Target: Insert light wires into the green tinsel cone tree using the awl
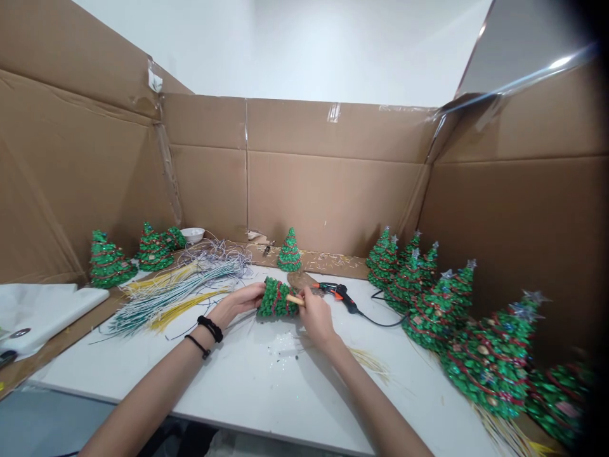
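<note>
A small green Christmas tree decoration (275,298) with red garland lies tilted over the white table in front of me. My left hand (245,299) is closed on its left side, fingers partly hidden behind it. Between the fingers of my right hand (314,315) is a short light-brown stick (295,300), its far end against the tree's right side. Whether the stick is a tool's handle I cannot tell. Just beyond my right hand lies a hot glue gun (340,294), its orange-and-black nozzle end over a round brownish plate (301,279). Dark crumbs and glitter dot the tabletop below the tree.
Bundles of coloured wire (176,295) spread across the left. Finished trees with silver stars (490,355) line the right side. Other trees (109,260) stand at back left near a white bowl (193,235). One tree (289,251) stands at the back. Cardboard walls (333,190) enclose the table.
</note>
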{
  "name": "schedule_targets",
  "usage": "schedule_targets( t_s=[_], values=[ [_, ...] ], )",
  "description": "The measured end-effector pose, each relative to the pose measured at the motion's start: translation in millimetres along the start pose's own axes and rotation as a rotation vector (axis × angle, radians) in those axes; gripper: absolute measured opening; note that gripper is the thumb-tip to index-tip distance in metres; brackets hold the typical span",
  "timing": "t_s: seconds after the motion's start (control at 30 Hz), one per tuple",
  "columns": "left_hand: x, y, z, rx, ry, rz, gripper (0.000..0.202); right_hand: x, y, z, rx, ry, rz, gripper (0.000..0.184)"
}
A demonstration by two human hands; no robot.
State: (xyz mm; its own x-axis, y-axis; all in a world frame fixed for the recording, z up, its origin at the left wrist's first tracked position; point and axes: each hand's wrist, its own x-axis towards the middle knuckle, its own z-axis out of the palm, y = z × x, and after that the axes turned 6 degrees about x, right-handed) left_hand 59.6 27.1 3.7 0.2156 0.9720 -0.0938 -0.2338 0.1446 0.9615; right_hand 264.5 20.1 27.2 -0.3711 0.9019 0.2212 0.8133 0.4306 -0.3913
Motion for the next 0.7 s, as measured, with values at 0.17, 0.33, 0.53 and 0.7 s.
schedule_targets(
  t_s=[0.17,0.33,0.53,0.7],
  values=[
    [7.4,-10.3,-2.7,0.034,-0.038,-0.024,0.024,3.5,6.7,-1.0,0.088,0.003,-0.051,0.033],
    [8.0,-13.9,1.8,0.048,0.002,-0.001,0.023,5.5,10.6,-3.0,0.026,-0.022,-0.098,0.032],
    [3.8,-12.8,10.0,0.105,0.011,0.028,0.017,6.1,14.3,-7.4,0.011,-0.057,-0.133,0.024],
    [6.3,-17.3,7.6,0.125,0.024,0.04,0.018,7.2,15.9,-3.3,0.113,-0.059,-0.136,0.019]
  ],
)
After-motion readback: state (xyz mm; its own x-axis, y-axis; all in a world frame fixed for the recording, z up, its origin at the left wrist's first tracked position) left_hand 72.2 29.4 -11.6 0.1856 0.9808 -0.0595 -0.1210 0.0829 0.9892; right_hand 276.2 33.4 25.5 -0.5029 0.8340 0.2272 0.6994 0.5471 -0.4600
